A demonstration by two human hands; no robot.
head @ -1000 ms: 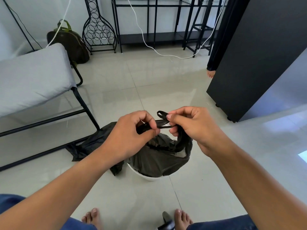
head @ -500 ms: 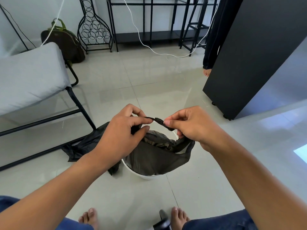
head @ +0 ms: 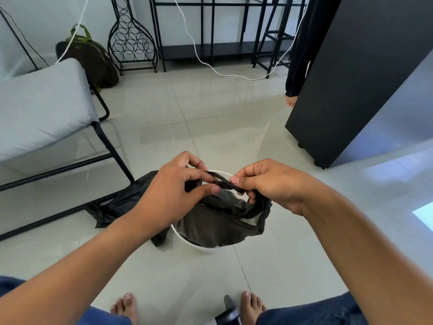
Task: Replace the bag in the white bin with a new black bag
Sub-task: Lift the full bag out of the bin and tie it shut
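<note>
My left hand (head: 173, 195) and right hand (head: 269, 186) pinch the twisted handles of the filled black plastic bag (head: 210, 226) in the round white bin (head: 203, 247); a crumpled black bag (head: 117, 205) lies left on the tiled floor (head: 210, 113), beside the grey-cushioned chair (head: 42, 106).

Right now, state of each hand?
Left hand: closed, pinching a handle of the black bag.
Right hand: closed, pinching the bag's other handle.

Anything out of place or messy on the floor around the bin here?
Yes: a loose black bag lies crumpled on the floor tiles left of the white bin, partly under the bench frame. A white cable also trails across the floor. Nothing looks spilled.
</note>
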